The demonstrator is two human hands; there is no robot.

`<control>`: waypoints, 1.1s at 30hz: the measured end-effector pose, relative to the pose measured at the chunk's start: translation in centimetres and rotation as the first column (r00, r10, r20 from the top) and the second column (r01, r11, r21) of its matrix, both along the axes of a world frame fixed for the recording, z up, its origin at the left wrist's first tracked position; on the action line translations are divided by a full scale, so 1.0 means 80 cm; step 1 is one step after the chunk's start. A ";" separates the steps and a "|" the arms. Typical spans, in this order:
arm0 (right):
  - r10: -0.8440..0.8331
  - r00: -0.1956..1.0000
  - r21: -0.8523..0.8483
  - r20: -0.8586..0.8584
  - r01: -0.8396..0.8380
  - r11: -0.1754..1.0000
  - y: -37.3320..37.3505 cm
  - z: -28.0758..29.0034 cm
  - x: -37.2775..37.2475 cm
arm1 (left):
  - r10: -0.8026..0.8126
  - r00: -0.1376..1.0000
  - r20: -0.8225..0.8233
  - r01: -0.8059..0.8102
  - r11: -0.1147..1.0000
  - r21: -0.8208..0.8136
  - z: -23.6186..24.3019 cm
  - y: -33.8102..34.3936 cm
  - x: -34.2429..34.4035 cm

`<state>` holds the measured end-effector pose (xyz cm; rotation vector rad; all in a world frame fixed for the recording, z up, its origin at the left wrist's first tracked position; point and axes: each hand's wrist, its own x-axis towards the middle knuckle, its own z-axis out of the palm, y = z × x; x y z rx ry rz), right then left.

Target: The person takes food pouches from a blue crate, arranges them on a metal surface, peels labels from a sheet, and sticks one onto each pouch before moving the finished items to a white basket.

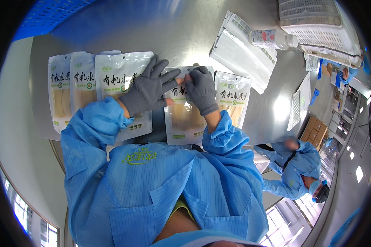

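Several white stand-up pouches with clear windows lie on the metal table in front of me. My left hand (148,89), in a grey glove with bare thumb and index fingertips, is spread over the edge of one left-hand pouch (109,84) and reaches toward the middle pouch (184,119). My right hand (202,91), gloved alike, rests at the top of the middle pouch with its fingers curled and pressed together. What they pinch, if anything, is hidden. Beside it lies a right-hand pouch (235,92). Two more, an outer pouch (61,101) and its overlapping neighbour (82,99), lie at far left.
White printed sheets (239,53) lie at the back right of the metal table (160,37), with a clear bottle (272,39) on them. White plastic crates (317,24) stand beyond; a blue crate (49,14) is at the far left. Another person (297,164) works at right.
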<state>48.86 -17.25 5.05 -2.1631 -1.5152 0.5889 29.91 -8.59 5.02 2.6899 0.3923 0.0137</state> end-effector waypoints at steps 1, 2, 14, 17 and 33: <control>0.019 0.999 0.021 0.031 -0.020 1.000 0.000 0.000 0.000 | 0.007 1.000 0.011 -0.007 1.000 -0.008 0.000 -0.001 0.002; 0.038 0.997 0.041 0.063 -0.040 0.998 0.000 0.002 0.000 | 0.014 1.000 0.022 -0.014 1.000 -0.017 0.000 -0.002 0.003; -0.002 0.997 0.063 -0.083 0.008 0.998 0.008 0.011 0.016 | -0.026 0.999 0.021 0.024 0.995 0.098 0.002 -0.003 0.009; -0.020 0.996 0.084 -0.091 0.028 0.996 0.005 -0.004 0.037 | 0.008 0.998 -0.055 -0.003 0.996 0.085 0.017 -0.005 0.006; -0.248 0.744 0.199 0.620 0.156 0.967 0.027 -0.018 0.181 | -0.050 0.958 0.284 0.071 0.995 -0.066 0.021 -0.065 -0.006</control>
